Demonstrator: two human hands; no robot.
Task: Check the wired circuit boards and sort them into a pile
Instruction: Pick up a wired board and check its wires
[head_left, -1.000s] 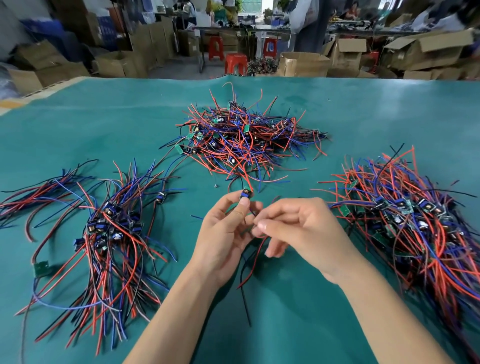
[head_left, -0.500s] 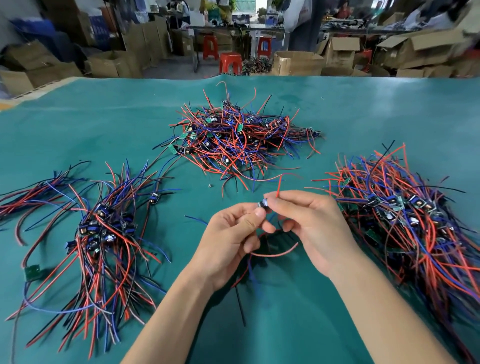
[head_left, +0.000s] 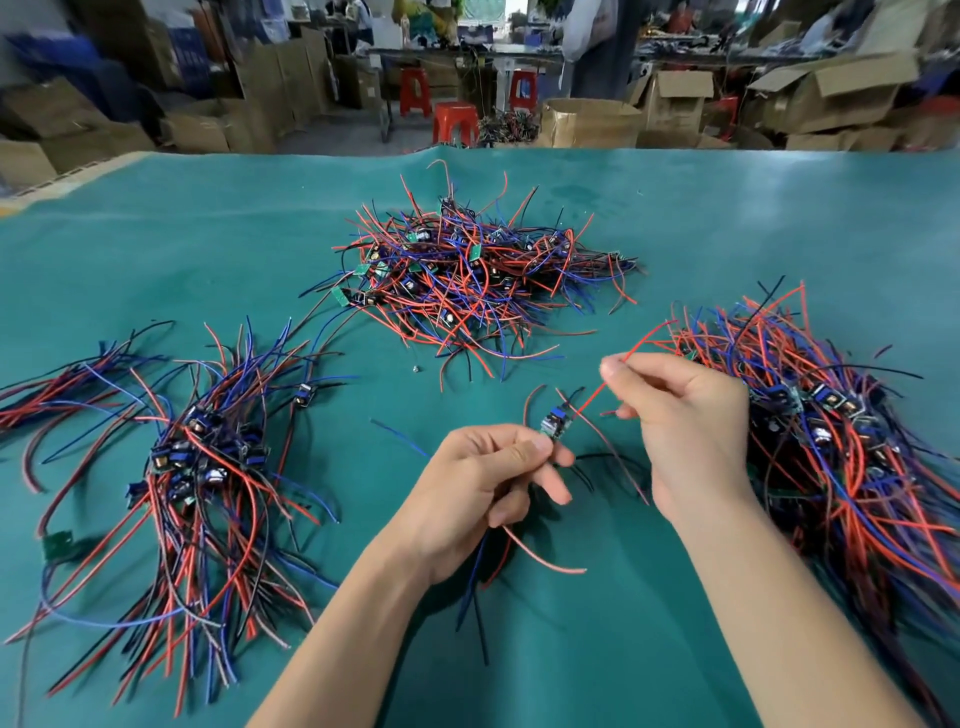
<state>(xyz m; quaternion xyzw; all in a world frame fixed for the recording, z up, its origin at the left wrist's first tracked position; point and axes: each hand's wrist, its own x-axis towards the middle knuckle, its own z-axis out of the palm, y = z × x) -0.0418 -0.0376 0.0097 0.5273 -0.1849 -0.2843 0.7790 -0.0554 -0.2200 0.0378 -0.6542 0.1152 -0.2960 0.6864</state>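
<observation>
A small green circuit board (head_left: 555, 422) with a blue part and red, blue and black wires is pinched by my left hand (head_left: 483, 486) above the teal table (head_left: 156, 249). My right hand (head_left: 691, 431) pinches one red wire (head_left: 631, 353) of that board and holds it stretched up to the right. Three piles of wired boards lie around: a combed pile at the left (head_left: 202, 457), a tangled pile at the back middle (head_left: 467, 270) and a big pile at the right (head_left: 831, 415).
One single wired board (head_left: 303, 396) lies between the left pile and the back pile, and a tiny metal bit (head_left: 415, 369) lies near it. Beyond the table's far edge stand cardboard boxes (head_left: 592, 122) and red stools (head_left: 456, 122).
My hands have drawn apart. The right hand has slid up and to the right along the red wire, pulling it straight, while the left hand keeps the board.
</observation>
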